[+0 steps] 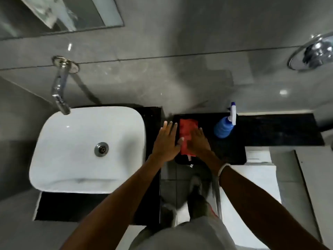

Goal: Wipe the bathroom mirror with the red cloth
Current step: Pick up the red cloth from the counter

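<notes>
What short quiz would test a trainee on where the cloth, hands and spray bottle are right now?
1. True or false: the red cloth lies on the black counter, not inside the white sink.
2. Which thing stands to the right of the cloth? A) a soap bar B) the blue spray bottle C) a cup
3. Fill in: the right hand lies flat on the ____, while the left hand is spread beside it, fingers open.

Key: 1 true; 2 B; 3 cloth. The mirror sits at upper left, away from both hands.
</notes>
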`<state>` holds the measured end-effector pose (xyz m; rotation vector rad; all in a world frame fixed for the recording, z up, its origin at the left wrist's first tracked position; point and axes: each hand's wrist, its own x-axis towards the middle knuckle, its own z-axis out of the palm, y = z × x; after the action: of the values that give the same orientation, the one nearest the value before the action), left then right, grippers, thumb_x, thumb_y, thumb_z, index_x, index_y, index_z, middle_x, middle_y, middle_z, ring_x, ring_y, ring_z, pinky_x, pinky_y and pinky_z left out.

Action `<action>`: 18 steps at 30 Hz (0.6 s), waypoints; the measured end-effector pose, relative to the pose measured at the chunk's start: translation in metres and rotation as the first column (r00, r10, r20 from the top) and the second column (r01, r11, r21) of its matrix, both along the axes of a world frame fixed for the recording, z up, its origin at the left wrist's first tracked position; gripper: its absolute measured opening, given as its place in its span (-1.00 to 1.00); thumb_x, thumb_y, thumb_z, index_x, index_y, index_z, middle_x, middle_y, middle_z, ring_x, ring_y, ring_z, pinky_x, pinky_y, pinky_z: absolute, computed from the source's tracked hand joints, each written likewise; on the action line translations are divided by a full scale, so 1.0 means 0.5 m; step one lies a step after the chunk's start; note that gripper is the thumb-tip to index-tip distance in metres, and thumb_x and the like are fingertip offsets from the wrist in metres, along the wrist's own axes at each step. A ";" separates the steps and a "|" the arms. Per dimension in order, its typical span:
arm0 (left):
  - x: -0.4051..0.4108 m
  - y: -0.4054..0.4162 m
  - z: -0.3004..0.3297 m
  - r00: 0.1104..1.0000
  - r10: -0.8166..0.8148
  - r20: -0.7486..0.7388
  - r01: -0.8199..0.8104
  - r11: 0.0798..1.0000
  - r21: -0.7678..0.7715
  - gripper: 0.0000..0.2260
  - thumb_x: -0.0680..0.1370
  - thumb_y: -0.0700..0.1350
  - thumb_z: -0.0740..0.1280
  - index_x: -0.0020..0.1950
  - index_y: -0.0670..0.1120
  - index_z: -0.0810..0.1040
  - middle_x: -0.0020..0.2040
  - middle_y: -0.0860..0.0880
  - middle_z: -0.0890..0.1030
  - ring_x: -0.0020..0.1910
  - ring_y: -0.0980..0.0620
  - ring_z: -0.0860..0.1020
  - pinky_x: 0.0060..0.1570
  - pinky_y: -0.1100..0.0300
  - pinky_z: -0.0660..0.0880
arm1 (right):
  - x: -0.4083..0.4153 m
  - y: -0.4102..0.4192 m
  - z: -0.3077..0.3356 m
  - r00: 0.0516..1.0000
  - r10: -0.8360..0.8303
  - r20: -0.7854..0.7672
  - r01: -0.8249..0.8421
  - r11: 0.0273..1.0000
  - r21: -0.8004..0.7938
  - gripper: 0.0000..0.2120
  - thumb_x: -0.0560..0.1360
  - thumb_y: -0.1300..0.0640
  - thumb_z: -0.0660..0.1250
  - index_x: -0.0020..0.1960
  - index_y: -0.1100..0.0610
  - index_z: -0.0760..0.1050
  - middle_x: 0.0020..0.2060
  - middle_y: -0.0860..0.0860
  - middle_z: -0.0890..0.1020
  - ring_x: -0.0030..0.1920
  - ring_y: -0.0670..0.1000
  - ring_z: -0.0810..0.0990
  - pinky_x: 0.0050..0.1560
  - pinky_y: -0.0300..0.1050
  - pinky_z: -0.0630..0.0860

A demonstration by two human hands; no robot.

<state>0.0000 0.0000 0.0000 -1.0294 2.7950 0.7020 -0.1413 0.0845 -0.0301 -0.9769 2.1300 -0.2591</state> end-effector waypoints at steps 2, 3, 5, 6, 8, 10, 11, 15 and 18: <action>-0.019 0.003 -0.026 0.998 0.016 0.061 -0.018 0.999 0.030 -0.35 0.71 0.14 0.11 0.67 -0.18 0.02 0.69 -0.20 0.04 0.68 -0.20 -0.12 0.66 -0.10 -0.06 | -0.011 -0.005 -0.024 0.981 -0.178 0.082 0.175 0.984 0.039 -0.29 0.61 0.00 0.33 0.63 0.21 0.10 0.57 0.25 0.25 0.58 0.28 0.22 0.55 0.21 0.28; -0.036 0.005 -0.074 0.991 0.011 0.137 -0.021 0.997 0.069 -0.35 0.71 0.15 0.09 0.67 -0.17 -0.01 0.69 -0.20 0.02 0.68 -0.19 -0.14 0.66 -0.09 -0.08 | -0.021 -0.008 -0.073 0.950 -0.285 0.129 0.273 0.957 0.102 -0.26 0.58 -0.03 0.38 0.61 0.22 0.14 0.53 0.25 0.30 0.53 0.30 0.29 0.50 0.24 0.34; -0.037 0.002 -0.101 0.980 0.000 0.201 -0.016 0.997 0.079 -0.36 0.71 0.15 0.07 0.67 -0.16 -0.04 0.70 -0.19 -0.01 0.68 -0.17 -0.16 0.66 -0.08 -0.11 | -0.022 -0.023 -0.092 0.899 -0.421 0.123 0.408 0.906 0.115 -0.24 0.55 -0.06 0.42 0.57 0.24 0.17 0.51 0.24 0.31 0.52 0.30 0.30 0.48 0.27 0.36; -0.039 -0.001 -0.119 0.974 -0.019 0.227 -0.003 0.995 0.096 -0.36 0.71 0.14 0.06 0.67 -0.16 -0.04 0.70 -0.19 -0.02 0.68 -0.17 -0.17 0.66 -0.08 -0.12 | -0.022 -0.031 -0.110 0.879 -0.466 0.104 0.454 0.883 0.116 -0.27 0.55 -0.04 0.41 0.56 0.24 0.18 0.51 0.23 0.31 0.52 0.29 0.29 0.48 0.27 0.35; -0.038 -0.009 -0.140 0.970 -0.041 0.238 0.014 0.993 0.115 -0.36 0.72 0.15 0.05 0.67 -0.18 -0.03 0.69 -0.20 -0.02 0.68 -0.17 -0.17 0.65 -0.09 -0.13 | -0.024 -0.054 -0.134 0.833 -0.548 0.081 0.539 0.836 0.105 -0.33 0.56 -0.01 0.39 0.52 0.25 0.22 0.49 0.25 0.36 0.50 0.29 0.34 0.47 0.25 0.37; -0.033 -0.004 -0.154 0.977 -0.025 0.213 -0.005 0.990 0.140 -0.36 0.72 0.15 0.05 0.66 -0.21 0.00 0.69 -0.22 0.01 0.68 -0.19 -0.16 0.65 -0.11 -0.12 | -0.028 -0.071 -0.156 0.770 -0.622 0.141 0.607 0.783 0.138 -0.38 0.54 0.03 0.43 0.46 0.27 0.29 0.42 0.26 0.47 0.42 0.29 0.47 0.40 0.23 0.46; -0.033 0.000 -0.155 0.980 -0.017 0.197 -0.012 0.990 0.142 -0.36 0.72 0.14 0.06 0.66 -0.21 0.02 0.69 -0.22 0.02 0.68 -0.18 -0.15 0.65 -0.11 -0.11 | -0.031 -0.075 -0.157 0.754 -0.633 0.176 0.611 0.774 0.165 -0.42 0.53 0.03 0.45 0.42 0.28 0.37 0.36 0.25 0.54 0.35 0.27 0.56 0.34 0.20 0.53; -0.033 0.009 -0.124 0.996 -0.019 0.089 0.008 0.992 0.125 -0.40 0.72 0.10 0.10 0.65 -0.20 0.07 0.69 -0.20 0.05 0.68 -0.17 -0.13 0.63 -0.09 -0.10 | -0.042 -0.075 -0.146 0.772 -0.575 0.271 0.557 0.817 0.145 -0.54 0.53 0.01 0.41 0.32 0.28 0.56 0.24 0.25 0.64 0.22 0.23 0.66 0.23 0.09 0.61; -0.042 0.000 -0.087 0.999 0.035 0.018 -0.037 0.988 0.150 -0.42 0.72 0.09 0.13 0.65 -0.17 0.11 0.69 -0.16 0.05 0.68 -0.13 -0.14 0.66 -0.09 -0.02 | -0.047 -0.072 -0.109 0.713 -0.571 0.407 0.590 0.802 0.092 -0.54 0.53 0.16 0.38 0.40 0.24 0.50 0.28 0.24 0.62 0.25 0.22 0.62 0.29 0.10 0.58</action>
<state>-0.0209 -0.0001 -0.0434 -1.0550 2.6686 0.8891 -0.1646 0.0485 -0.0846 -0.1921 1.9650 -0.7618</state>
